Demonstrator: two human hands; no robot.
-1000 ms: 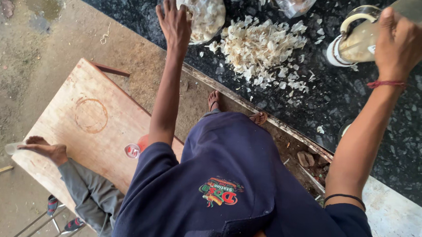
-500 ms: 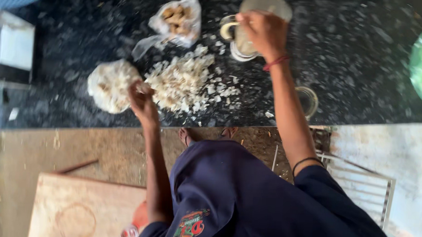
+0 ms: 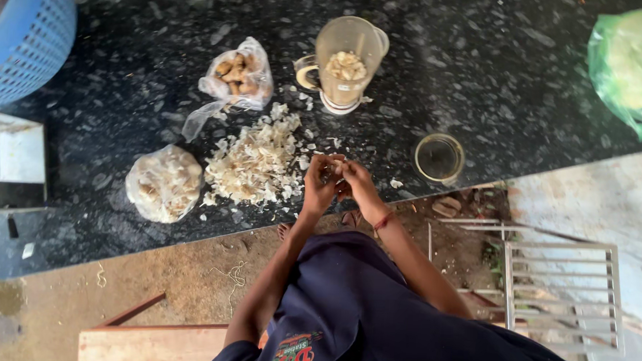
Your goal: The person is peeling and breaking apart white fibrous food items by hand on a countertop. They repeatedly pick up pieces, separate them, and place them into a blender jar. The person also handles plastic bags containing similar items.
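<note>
At the near edge of the black speckled counter (image 3: 484, 79), both hands have come together, where half a second ago they were apart: the left hand (image 3: 319, 182) was down at the pale pile and the right hand (image 3: 355, 185) was up on the jar. Now their fingertips meet over a small pale piece, probably a garlic clove (image 3: 336, 171), pinched between them; the fingers of both hands are curled in close, though how firmly each grips it I cannot tell. By the look of it, the hands have gone from fetching and dropping to working a fresh piece. Just left of the hands lies the heap of papery skins (image 3: 253, 163), and further left a clear bag of pale pieces (image 3: 163, 183). To the right sits a small round glass dish (image 3: 438, 157). Beyond stands the tall clear blender jar (image 3: 346, 59) with peeled pieces inside, a second bag of brownish lumps (image 3: 237, 74) beside it. Farthest off are a blue basket (image 3: 24, 37) and a green bag (image 3: 632, 68).
</note>
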